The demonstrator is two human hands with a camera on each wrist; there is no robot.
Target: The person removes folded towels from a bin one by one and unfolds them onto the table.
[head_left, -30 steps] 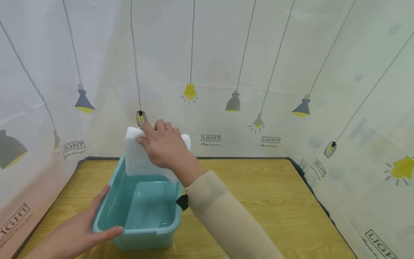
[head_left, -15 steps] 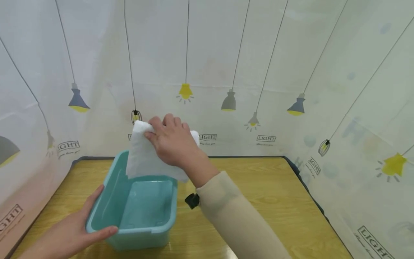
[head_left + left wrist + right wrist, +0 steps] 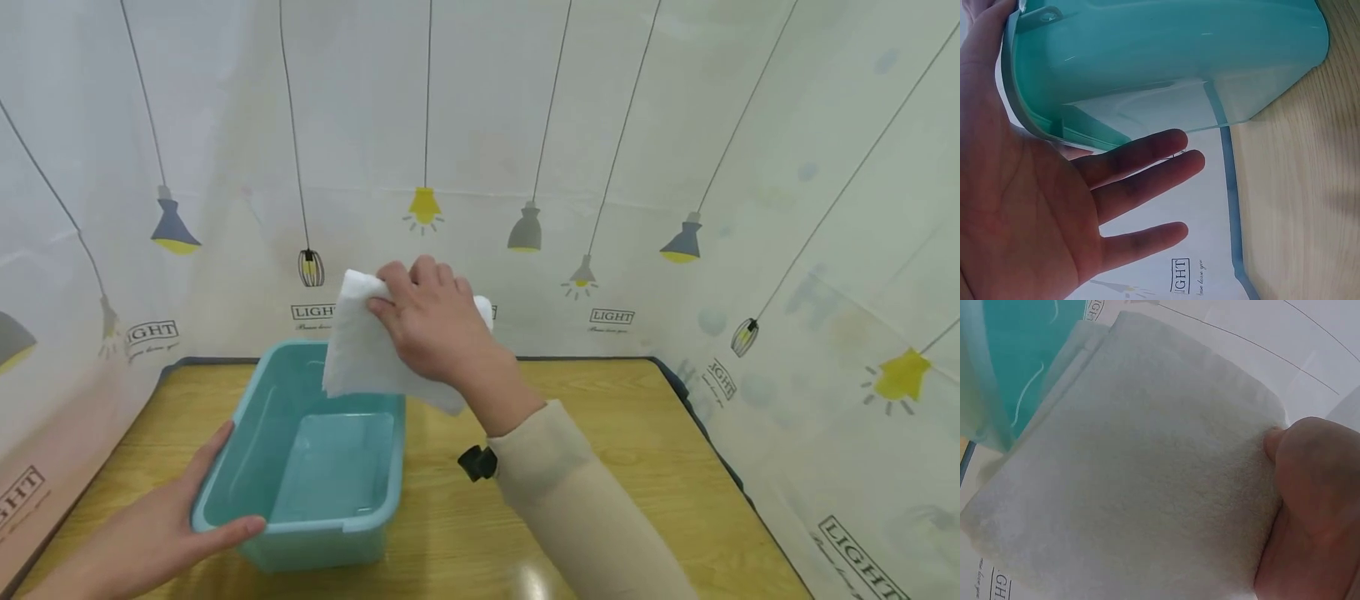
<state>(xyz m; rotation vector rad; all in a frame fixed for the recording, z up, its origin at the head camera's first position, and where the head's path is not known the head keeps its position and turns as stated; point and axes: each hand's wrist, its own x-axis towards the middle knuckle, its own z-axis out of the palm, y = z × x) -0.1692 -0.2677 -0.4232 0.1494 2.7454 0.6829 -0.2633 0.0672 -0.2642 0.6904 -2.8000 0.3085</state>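
Nearest, the left hand (image 3: 150,533) is at the near left corner of a teal bin (image 3: 367,524), its thumb lying on the near rim. Its fingers are straight and spread; the left wrist view shows three of them extending past the bin's wall. To the right of these fingers, the bin stands upright on the wood-grain table (image 3: 622,450), its inside facing up. Farther right, a beige sleeve (image 3: 600,508) reaches forward, a small black object (image 3: 477,462) at its cuff. Beyond it, the right hand (image 3: 438,333) pinches a folded white cloth (image 3: 360,342) along its upper edge. The cloth hangs below and left of those fingers, overlapping the view of the bin's far right corner; whether they touch cannot be told. Past the right fingers rises a pale wall covering (image 3: 480,125) printed with hanging lamps (image 3: 424,206).
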